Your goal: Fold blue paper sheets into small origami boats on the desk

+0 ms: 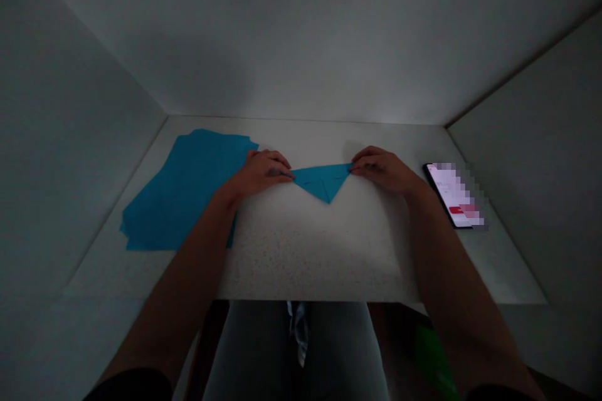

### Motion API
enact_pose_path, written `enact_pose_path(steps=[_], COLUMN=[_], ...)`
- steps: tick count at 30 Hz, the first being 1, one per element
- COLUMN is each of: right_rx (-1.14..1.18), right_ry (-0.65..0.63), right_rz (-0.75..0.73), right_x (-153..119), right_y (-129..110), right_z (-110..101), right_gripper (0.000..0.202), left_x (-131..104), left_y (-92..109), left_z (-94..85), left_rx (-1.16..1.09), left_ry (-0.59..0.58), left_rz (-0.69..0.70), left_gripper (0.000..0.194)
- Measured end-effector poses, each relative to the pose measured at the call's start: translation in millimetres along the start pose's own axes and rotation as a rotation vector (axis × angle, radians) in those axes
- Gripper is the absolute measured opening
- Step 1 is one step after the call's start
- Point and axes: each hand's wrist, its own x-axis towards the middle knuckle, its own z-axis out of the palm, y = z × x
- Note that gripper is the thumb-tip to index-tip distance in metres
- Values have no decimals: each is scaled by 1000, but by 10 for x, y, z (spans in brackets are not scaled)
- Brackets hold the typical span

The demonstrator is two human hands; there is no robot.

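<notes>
A small piece of blue folded paper (pixel 323 182) lies in the middle of the white tabletop, shaped like a triangle with its point towards me and crease lines across it. My left hand (pixel 266 170) pinches its left corner between thumb and fingers. At the right corner, my right hand (pixel 380 168) grips the paper the same way. Beside and partly under my left hand and forearm spreads a stack of blue paper sheets (pixel 188 182), its edges uneven.
A phone (pixel 454 195) with a lit screen lies on the right side of the table (pixel 305 263). White walls close in the table at the back, left and right. My legs are below the front edge, and something green (pixel 430 357) shows at the lower right.
</notes>
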Motion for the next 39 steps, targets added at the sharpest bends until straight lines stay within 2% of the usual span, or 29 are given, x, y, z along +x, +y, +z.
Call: enact_pose_path(steps=[3,8,13,17,22,26,29,32,39], right_rx=[-18,-69,-76,-44,42,113,105,103,330], right_ry=[-7,52,13,-31,-46,-33,-26,-39,-2], right_rz=[12,68,75,46,74,125,109,86,148], right_x=[1,-4,-3,-3,-13,-16,-8,-4,-32], right_y=[19,73,90,55,21,27,26,8,-93], right_z=[18,71,69,56,71,91,93,86,71], right_gripper=[31,33,27,31,33,36,35,33,40], left_x=[13,17,13,20,31,37,40,42,24], left_y=[9,34,94,185,227,197,184,171,123], left_z=[45,138,153,117,97,95,86,84,122], left_rx=[19,100,156,148,125,104,112,108,34], left_ry=[60,143,105,48,55,90,84,75,98], left_rz=[-43,-139,-186,-262,-220,-200,-169,-165,-119], left_gripper=[11,31,28,27,21,27,19,22,21])
